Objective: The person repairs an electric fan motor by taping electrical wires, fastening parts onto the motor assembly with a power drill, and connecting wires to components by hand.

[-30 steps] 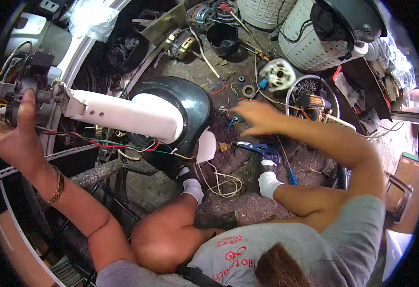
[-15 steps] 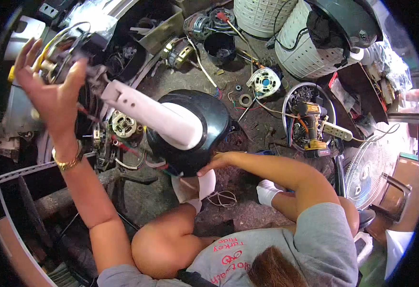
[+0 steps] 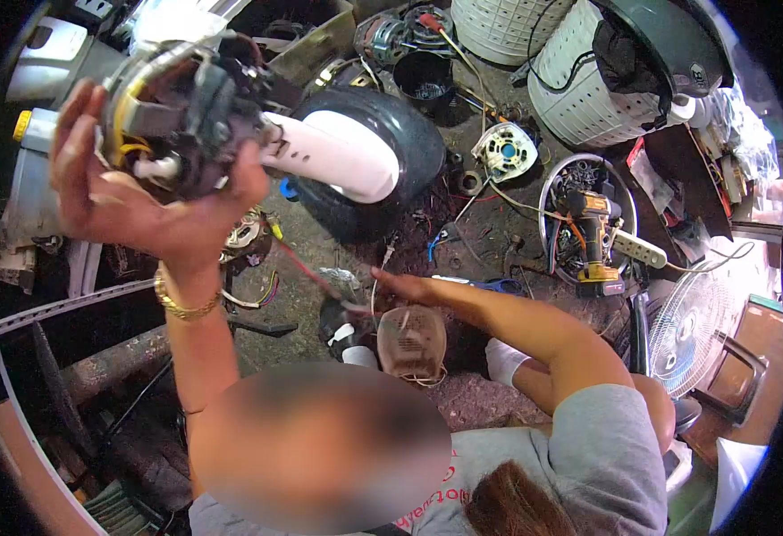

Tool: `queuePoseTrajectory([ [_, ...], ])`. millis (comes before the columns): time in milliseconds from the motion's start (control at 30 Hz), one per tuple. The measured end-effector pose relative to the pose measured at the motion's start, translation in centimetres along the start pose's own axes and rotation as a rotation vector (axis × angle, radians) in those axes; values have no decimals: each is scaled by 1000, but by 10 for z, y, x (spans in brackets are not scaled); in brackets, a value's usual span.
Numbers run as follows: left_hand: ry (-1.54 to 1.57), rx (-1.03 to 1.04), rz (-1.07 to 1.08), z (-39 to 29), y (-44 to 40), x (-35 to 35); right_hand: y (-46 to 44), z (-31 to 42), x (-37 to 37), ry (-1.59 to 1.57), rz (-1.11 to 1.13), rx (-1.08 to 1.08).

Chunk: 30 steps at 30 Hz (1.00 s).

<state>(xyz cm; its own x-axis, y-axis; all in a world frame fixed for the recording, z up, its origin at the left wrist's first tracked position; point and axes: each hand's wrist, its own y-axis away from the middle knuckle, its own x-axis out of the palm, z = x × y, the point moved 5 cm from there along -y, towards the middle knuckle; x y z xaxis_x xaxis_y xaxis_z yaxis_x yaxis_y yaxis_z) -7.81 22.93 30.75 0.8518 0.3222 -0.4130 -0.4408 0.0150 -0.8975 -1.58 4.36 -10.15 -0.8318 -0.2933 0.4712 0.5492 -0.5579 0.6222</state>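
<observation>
My left hand (image 3: 155,201) is wrapped around an exposed fan motor (image 3: 186,116) with loose wires, raised at the upper left. Attached to the motor is a white fan neck (image 3: 329,156), which joins a black rounded fan base (image 3: 420,143) tipped on its side. Low in the middle, my right hand (image 3: 405,288) has its fingers stretched out to the left, near a thin white cable (image 3: 375,290). I see nothing gripped in it. Just below that hand lies a translucent beige plastic cover (image 3: 412,344). A blurred red wire (image 3: 311,272) hangs to the left.
A metal basin (image 3: 548,183) of small parts holds a yellow-black cordless drill (image 3: 593,241). Beside it are a power strip (image 3: 637,248) and a white motor part (image 3: 506,152). White perforated baskets (image 3: 579,98) stand at the back; a fan grille (image 3: 686,330) is at right.
My left hand has moved right and closed around the motor. The fan stand has lifted and swung away from me. My right hand has come off the base, and the beige cover is now exposed.
</observation>
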Motion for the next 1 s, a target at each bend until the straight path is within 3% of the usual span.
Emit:
queuePoseTrajectory([
  [67,-32,14,2,-11,15,0,-20,-11,-7,208,-136,117],
  [167,-43,11,-54,-26,34,0,-141,-143,-58,-71,-154,-234],
  [233,-22,-11,-80,-27,35,-4,-157,-161,-68,197,-194,-235],
  [267,-13,-21,-94,-30,36,-9,-162,-164,-77,461,-247,-245],
  [400,-27,-61,-51,-41,50,-27,-83,-58,-24,701,-238,-234],
  [500,-12,-79,141,-47,77,-15,-75,-57,-29,676,-225,130],
  [533,143,-250,30,-48,91,-9,-74,-49,-28,629,-325,-235],
  [600,127,-197,109,-57,107,-16,-80,-49,-34,112,-437,-369],
  [633,82,-168,129,-60,105,-20,-78,-44,-41,161,-514,-192],
  [733,-86,-76,173,-56,84,-26,-67,-7,-31,158,-399,-59],
  [833,5,-100,84,-43,87,-21,-70,27,-32,-131,-462,-312],
  [900,36,-81,74,-32,99,-10,-103,42,-31,-550,-420,-469],
  [933,47,-61,71,-27,106,-5,-127,55,-44,-318,-353,-687],
  [967,58,-41,68,-23,114,0,-108,81,-33,-443,-296,-496],
  [1000,31,-39,75,-20,115,5,-115,96,-30,-587,-295,-474],
])
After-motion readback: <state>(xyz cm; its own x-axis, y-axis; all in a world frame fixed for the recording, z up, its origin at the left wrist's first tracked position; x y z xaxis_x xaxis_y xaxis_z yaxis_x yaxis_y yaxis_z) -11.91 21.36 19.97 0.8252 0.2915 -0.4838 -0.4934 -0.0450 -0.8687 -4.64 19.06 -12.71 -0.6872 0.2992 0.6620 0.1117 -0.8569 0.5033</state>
